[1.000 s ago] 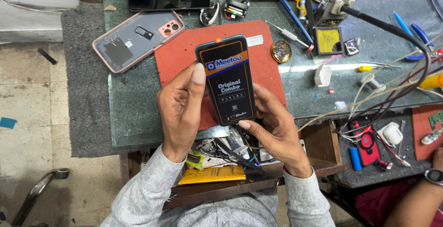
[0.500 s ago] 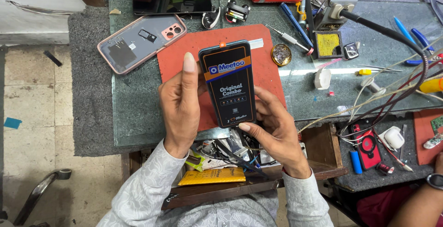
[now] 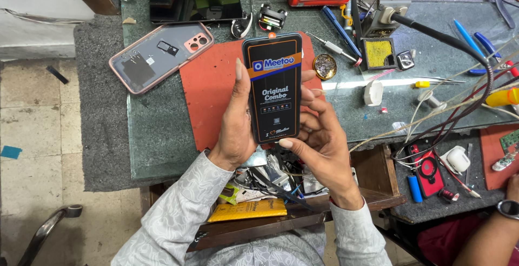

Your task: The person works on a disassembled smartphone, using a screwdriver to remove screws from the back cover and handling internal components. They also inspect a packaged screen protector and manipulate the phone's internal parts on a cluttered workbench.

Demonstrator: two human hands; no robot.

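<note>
Left hand: the left hand is gripping the left edge of a black phone screen panel, thumb lying along its side.
Right hand: the right hand is grasping the panel's right edge and bottom corner, fingers curled around it.
Screen panel: it is being held upright in the centre of the frame, above a red work mat, its face covered by a printed film with an orange band.
Phone back cover: a pink-rimmed grey back cover is lying upper left of the panel, on the green bench top.
Open drawer: a wooden drawer is standing open below the hands, holding a yellow packet and tangled parts.
Upper right: a yellow sponge tray is sitting near blue-handled tools.
Lower right corner: another person's arm with a wristwatch is showing.
</note>
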